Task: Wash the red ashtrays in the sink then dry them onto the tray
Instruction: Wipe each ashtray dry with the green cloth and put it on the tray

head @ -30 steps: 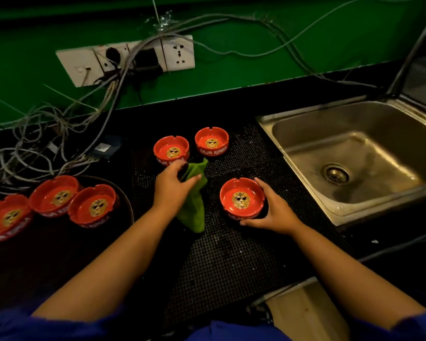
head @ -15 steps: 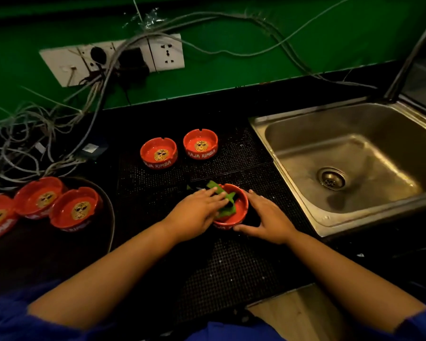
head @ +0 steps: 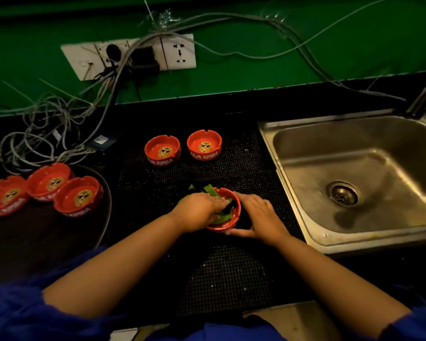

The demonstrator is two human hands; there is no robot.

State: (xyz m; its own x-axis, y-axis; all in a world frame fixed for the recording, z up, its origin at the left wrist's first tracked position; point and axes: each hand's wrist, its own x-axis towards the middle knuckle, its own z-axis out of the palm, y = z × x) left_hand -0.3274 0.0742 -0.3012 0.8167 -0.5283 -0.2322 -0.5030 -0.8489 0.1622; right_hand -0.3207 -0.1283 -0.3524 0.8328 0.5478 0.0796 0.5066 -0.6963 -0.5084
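Observation:
A red ashtray (head: 228, 223) sits on the black mat near me. My left hand (head: 199, 211) presses a green cloth (head: 221, 216) into its bowl, fingers curled over the cloth. My right hand (head: 258, 216) cups the ashtray's right side and holds it steady. Two more red ashtrays (head: 162, 151) (head: 204, 145) stand at the mat's far edge. On the dark round tray (head: 106, 217) at the left rest two ashtrays (head: 78, 196) (head: 49, 180), and a third (head: 5, 194) lies at its far left.
A steel sink (head: 354, 178) with a drain (head: 342, 194) fills the right side; its faucet pipe (head: 423, 94) rises at the far right. Tangled cables (head: 47, 134) and wall sockets (head: 130, 55) lie behind the tray. A perforated black mat (head: 226, 274) covers the counter.
My left hand carried the green cloth from beside the far ashtrays into the near ashtray and now wipes inside it. My right hand kept holding that ashtray.

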